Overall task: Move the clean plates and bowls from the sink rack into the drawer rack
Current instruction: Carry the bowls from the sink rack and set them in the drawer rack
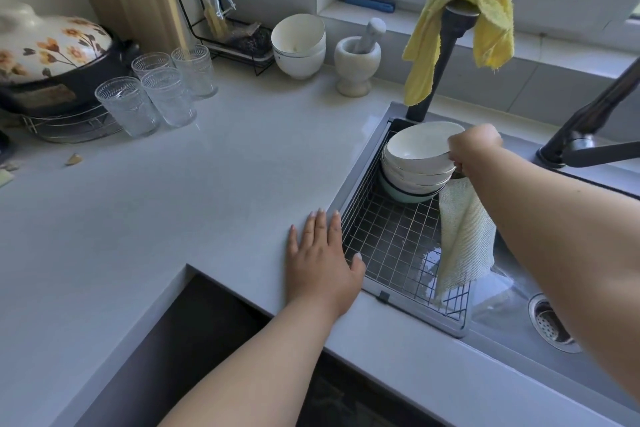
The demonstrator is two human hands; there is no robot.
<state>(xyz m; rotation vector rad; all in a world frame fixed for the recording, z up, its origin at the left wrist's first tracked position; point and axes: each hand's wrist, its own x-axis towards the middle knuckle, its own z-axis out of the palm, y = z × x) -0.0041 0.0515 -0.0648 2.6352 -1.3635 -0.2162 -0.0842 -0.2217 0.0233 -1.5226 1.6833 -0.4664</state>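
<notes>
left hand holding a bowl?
No. The left hand lies flat on the countertop beside the sink rack; the right hand grips the top bowl.

Stacked bowls (415, 170) at far end of sink rack (391, 243), right of countertop (207, 184).

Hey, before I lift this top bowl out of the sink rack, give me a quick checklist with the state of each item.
1. Right hand grips the top bowl at its rim: ok.
2. Pale cloth hangs under that hand, over the sink rack; it may drag along: not ok.
3. Left hand rests flat on the counter, free to help: ok.
4. Stack of bowls underneath sits steady: cannot tell.
5. Drawer rack open and ready: cannot tell, not in view.
</notes>
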